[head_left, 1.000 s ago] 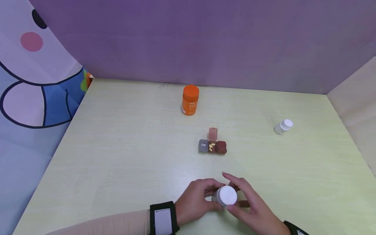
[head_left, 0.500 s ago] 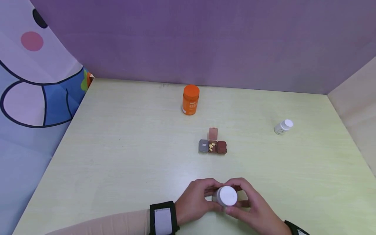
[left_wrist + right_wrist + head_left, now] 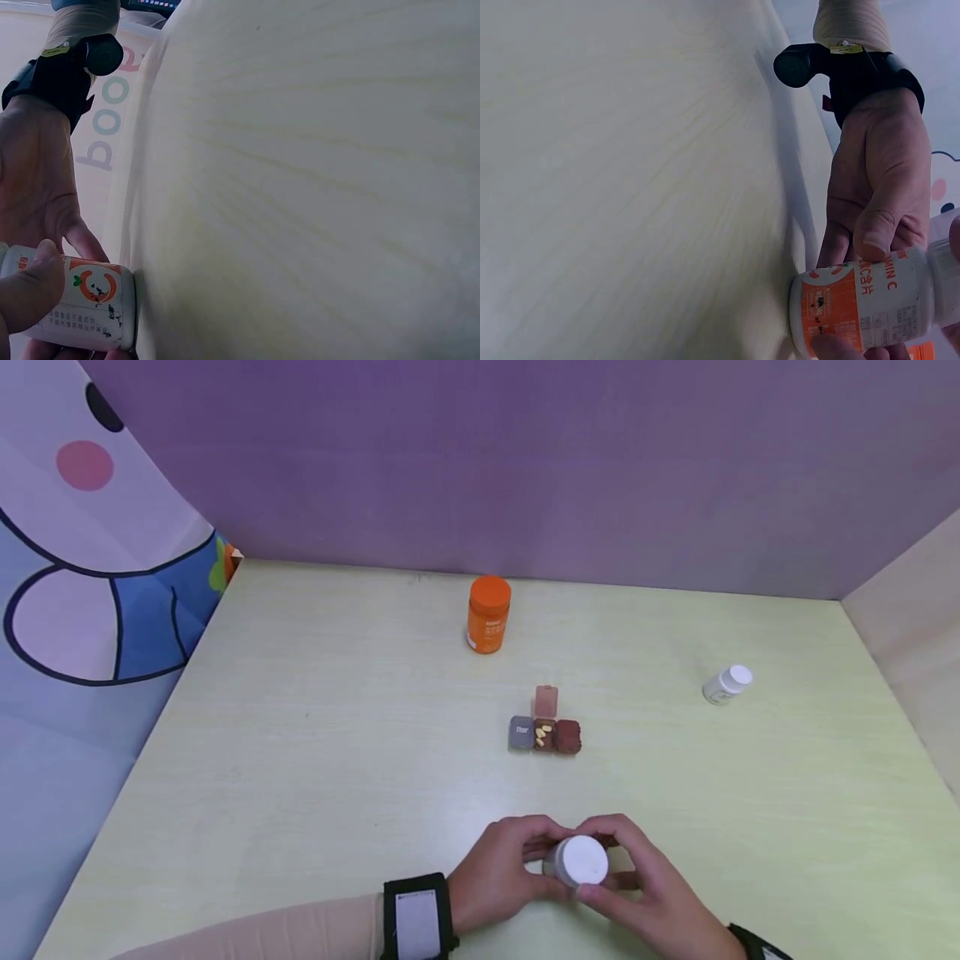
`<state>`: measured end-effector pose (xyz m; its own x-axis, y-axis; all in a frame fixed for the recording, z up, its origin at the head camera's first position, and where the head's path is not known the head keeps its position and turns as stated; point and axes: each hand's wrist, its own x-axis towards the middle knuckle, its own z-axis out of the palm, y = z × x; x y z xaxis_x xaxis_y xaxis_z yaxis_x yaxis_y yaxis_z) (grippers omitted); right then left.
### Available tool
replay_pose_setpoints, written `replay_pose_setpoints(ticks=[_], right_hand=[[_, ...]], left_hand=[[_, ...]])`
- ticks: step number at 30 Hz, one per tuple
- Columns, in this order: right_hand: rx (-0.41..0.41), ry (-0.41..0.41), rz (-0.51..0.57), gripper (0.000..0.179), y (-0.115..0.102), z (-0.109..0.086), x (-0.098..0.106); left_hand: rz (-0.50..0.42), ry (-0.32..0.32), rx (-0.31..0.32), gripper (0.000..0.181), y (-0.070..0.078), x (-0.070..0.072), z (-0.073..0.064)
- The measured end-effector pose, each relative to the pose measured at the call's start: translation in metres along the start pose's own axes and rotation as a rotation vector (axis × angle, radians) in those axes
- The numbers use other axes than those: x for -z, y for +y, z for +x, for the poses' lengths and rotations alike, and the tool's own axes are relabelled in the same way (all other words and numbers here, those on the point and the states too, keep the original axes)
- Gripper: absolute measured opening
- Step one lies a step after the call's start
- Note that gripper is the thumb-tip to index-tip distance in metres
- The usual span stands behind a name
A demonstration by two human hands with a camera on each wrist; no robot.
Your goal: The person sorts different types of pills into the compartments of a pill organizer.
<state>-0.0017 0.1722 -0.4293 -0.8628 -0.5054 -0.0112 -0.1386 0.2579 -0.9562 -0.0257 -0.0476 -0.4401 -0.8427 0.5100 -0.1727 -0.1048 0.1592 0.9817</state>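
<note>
Near the front of the table, a white pill bottle stands between the two hands, its white cap facing up. The left hand grips the bottle's body, thumb on the label. Fingers and thumb of the right hand pinch around the white cap. An orange and white label reads "MIN C" in the right wrist view. Beyond the hands lies a small pill organizer with grey, brown and dark red compartments. Its middle compartment has the lid flipped back and holds several pale tablets.
An orange bottle with an orange cap stands toward the back of the pale table. A smaller white bottle is at the right. A purple backdrop rises behind the table's far edge.
The right hand's raised index finger has come down against the bottle's cap. The left hand keeps its grip, and the bottle has stayed in place.
</note>
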Motion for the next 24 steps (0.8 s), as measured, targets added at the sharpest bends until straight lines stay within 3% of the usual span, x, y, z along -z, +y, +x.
replay_pose_setpoints(ticks=[4,8,11,18,24], right_hand=[[-0.010,0.029,-0.025,0.053,-0.0004,0.0004,-0.0006],[0.119,0.005,-0.041,0.069,0.0042,-0.0007,0.0011],[0.197,-0.033,-0.016,0.071,0.0071,-0.0008,0.0031],[0.058,-0.010,-0.003,0.048,0.0023,-0.0004,0.0011],[0.019,0.021,-0.034,0.063,-0.0007,-0.0011,-0.0019]], left_hand=[[-0.003,0.005,-0.022,0.044,-0.0008,-0.0004,0.0002],[0.010,0.008,-0.031,0.044,-0.0012,-0.0006,0.0002],[0.022,0.008,-0.029,0.043,-0.0010,-0.0007,0.0005],[0.005,0.002,-0.003,0.042,0.0001,0.0002,0.0002],[0.023,0.006,-0.013,0.045,0.0000,0.0003,-0.0001]])
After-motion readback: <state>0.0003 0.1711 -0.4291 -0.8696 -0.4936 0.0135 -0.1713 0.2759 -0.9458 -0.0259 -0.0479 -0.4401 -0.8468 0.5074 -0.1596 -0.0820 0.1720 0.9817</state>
